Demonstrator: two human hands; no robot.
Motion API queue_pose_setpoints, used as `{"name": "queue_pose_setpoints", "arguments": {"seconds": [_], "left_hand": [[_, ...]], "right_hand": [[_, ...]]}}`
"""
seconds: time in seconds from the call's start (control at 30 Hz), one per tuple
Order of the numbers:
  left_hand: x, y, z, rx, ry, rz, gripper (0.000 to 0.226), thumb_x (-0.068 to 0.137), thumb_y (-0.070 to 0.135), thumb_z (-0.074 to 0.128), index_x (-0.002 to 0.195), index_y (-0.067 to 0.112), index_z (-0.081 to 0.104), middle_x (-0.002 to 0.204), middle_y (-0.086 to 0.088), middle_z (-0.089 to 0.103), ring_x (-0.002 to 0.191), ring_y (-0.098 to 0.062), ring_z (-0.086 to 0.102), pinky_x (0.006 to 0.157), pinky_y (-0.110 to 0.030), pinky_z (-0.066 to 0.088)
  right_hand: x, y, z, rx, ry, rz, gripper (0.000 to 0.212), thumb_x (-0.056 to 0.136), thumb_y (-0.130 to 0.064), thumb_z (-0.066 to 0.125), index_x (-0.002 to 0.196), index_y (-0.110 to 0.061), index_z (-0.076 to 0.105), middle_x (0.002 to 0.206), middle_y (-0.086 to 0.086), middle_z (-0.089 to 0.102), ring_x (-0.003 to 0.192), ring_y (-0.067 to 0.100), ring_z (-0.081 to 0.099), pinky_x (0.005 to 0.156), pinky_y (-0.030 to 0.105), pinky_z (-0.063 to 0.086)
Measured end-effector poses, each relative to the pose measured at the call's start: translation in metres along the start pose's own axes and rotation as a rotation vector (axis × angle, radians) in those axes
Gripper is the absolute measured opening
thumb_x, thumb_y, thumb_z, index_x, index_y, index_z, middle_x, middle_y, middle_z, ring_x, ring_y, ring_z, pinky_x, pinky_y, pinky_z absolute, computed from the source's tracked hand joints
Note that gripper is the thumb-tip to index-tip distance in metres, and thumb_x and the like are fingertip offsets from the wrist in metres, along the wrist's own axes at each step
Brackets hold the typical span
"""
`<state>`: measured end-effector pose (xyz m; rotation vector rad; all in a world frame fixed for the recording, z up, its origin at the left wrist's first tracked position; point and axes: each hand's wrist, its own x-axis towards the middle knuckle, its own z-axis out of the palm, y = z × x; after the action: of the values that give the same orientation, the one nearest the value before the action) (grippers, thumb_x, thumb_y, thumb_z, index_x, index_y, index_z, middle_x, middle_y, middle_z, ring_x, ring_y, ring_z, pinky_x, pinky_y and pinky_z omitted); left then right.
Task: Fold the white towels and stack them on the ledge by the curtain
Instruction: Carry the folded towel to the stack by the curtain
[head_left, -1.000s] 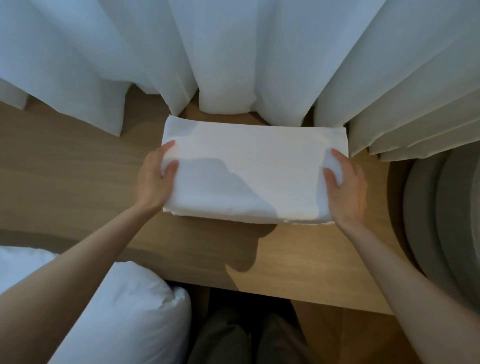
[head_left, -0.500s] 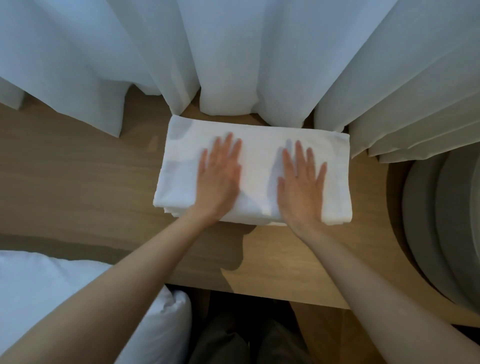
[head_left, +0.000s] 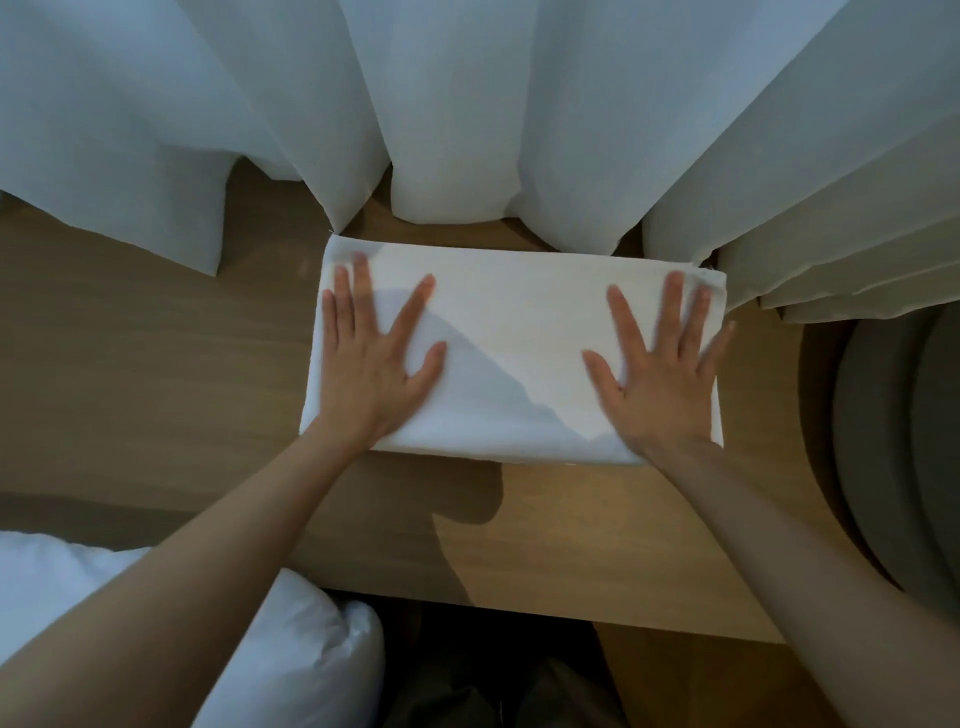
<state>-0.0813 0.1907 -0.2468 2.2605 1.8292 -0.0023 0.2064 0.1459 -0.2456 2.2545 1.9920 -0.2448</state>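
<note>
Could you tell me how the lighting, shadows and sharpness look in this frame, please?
Head view: dim, cool light; a grey shadow crosses the folded white towel between the left hand and right hand; their fingertips look motion-blurred; the white curtain splays from wide-angle distortion.

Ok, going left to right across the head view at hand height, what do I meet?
Bare wooden ledge → left hand flat on the towel → uncovered middle of the folded white towel → right hand flat on it → grey rounded object.
</note>
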Motion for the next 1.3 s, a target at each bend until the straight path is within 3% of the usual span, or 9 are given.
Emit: {"name": "queue_pose_setpoints", "arguments": {"seconds": [0.17,0.47,0.6,0.7,0.8,0.9,1.07,1.3], "left_hand": [[0.001,0.001,0.008,-0.056,0.049,-0.022,0.068,0.091,0.062,0.029,0.152,0.034,0.016,0.156,-0.028,-0.005,0.145,-0.038,-0.008,0.119,-0.047,0.002],[-0.002,0.008,-0.004,-0.024,0.002,-0.045,0.07,0.091,0.062,0.026,0.152,0.034,0.011,0.157,-0.024,-0.006,0.146,-0.035,-0.009,0.119,-0.043,0.0],[-0.015,0.024,-0.022,-0.051,-0.111,-0.143,0.064,0.098,0.054,0.026,0.153,0.031,0.002,0.159,-0.013,-0.01,0.147,-0.031,-0.008,0.119,-0.044,-0.004],[-0.034,0.049,-0.037,-0.094,-0.214,-0.198,0.06,0.101,0.044,0.022,0.153,0.023,0.0,0.16,-0.008,-0.009,0.147,-0.03,-0.007,0.119,-0.046,-0.004],[-0.053,0.081,-0.053,-0.071,-0.296,-0.092,0.054,0.102,0.038,0.021,0.153,0.023,0.008,0.161,-0.004,0.003,0.147,-0.029,0.004,0.118,-0.045,0.001],[-0.072,0.118,-0.069,-0.08,-0.309,0.072,0.05,0.102,0.035,0.024,0.151,0.026,0.019,0.159,-0.002,0.016,0.146,-0.023,0.015,0.118,-0.046,0.007],[-0.102,0.183,-0.096,-0.099,-0.308,0.257,0.047,0.102,0.035,0.029,0.149,0.027,0.026,0.157,-0.001,0.025,0.145,-0.023,0.021,0.117,-0.044,0.014],[-0.162,0.268,-0.124,-0.106,-0.262,0.527,0.048,0.101,0.027,0.038,0.147,0.023,0.03,0.152,-0.004,0.036,0.14,-0.023,0.032,0.116,-0.042,0.022]], "right_hand": [[0.007,0.004,0.009,0.079,0.014,0.016,0.072,0.092,-0.069,0.016,0.153,-0.035,-0.003,0.159,0.016,-0.013,0.146,0.034,-0.015,0.115,0.06,-0.002],[0.004,0.003,-0.003,0.109,-0.019,0.028,0.07,0.092,-0.067,0.021,0.152,-0.037,0.002,0.16,0.01,-0.011,0.147,0.026,-0.014,0.115,0.049,-0.012],[-0.015,-0.001,-0.024,0.153,-0.131,0.041,0.061,0.099,-0.051,0.02,0.153,-0.032,-0.002,0.16,0.008,-0.013,0.147,0.025,-0.013,0.119,0.045,-0.008],[-0.042,-0.004,-0.044,0.284,-0.222,0.067,0.058,0.102,-0.033,0.031,0.154,-0.024,0.006,0.161,0.008,0.0,0.148,0.024,0.0,0.121,0.04,0.002],[-0.078,-0.002,-0.07,0.457,-0.179,0.13,0.052,0.1,-0.023,0.043,0.15,-0.016,0.027,0.152,0.008,0.034,0.138,0.024,0.034,0.114,0.04,0.029],[-0.117,0.01,-0.094,0.497,-0.073,0.213,0.047,0.099,-0.021,0.049,0.145,-0.016,0.039,0.141,0.004,0.05,0.123,0.022,0.051,0.101,0.04,0.046],[-0.179,0.044,-0.122,0.482,0.018,0.348,0.045,0.098,-0.024,0.047,0.143,-0.021,0.041,0.137,0.0,0.054,0.124,0.015,0.051,0.104,0.038,0.044],[-0.285,0.099,-0.149,0.469,0.149,0.523,0.043,0.098,-0.024,0.048,0.14,-0.021,0.044,0.133,0.001,0.057,0.122,0.018,0.053,0.103,0.04,0.045]]}}
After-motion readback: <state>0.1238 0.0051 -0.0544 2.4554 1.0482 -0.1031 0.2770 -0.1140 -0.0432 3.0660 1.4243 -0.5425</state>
